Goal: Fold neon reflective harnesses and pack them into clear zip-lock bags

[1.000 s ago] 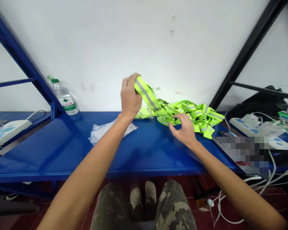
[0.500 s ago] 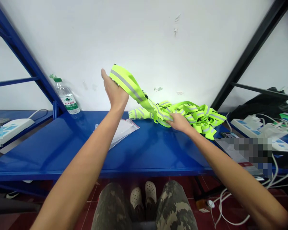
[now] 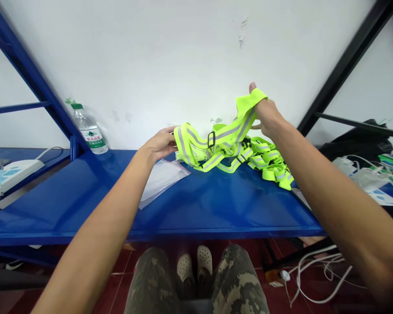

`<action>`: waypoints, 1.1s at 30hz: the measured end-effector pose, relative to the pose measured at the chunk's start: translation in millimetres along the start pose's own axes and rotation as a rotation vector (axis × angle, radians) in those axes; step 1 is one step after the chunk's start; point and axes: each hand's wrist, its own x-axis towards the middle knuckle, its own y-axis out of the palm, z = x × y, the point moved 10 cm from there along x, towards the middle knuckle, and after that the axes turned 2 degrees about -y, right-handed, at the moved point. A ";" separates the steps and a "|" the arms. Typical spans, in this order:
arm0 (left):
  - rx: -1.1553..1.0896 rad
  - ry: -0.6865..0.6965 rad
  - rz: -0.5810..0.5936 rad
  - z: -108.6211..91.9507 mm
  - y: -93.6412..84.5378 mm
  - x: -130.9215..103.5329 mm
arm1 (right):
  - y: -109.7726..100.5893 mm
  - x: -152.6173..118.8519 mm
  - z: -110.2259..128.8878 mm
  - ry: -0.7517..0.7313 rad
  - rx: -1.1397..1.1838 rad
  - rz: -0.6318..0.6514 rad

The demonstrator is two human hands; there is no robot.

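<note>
I had a yellow-green strap [image 3: 229,132] held up between my two hands, over the back part of the blue table [image 3: 222,205]. It had a grey stripe and a black buckle [image 3: 211,139]. My left hand [image 3: 161,144] was partly closed, with its thumb and fingers around the loop at the left end. My right hand [image 3: 267,112] was higher up, and the strap hung over it. Its thumb poked up and one finger showed below, but I could not tell how tightly it was closed. Some loops hung low, and I could not tell if they touched the table. A messy pile of straps [image 3: 272,162] lay below my right hand. Clear plastic bags [image 3: 162,179] lay near my left hand. A water bottle [image 3: 90,131] stood farther left, by the white wall [image 3: 157,65].
</note>
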 end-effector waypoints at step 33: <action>0.106 0.284 -0.439 -42.4 -54.6 -16.0 | 12.3 -99.1 -108.8 0.367 0.067 0.351</action>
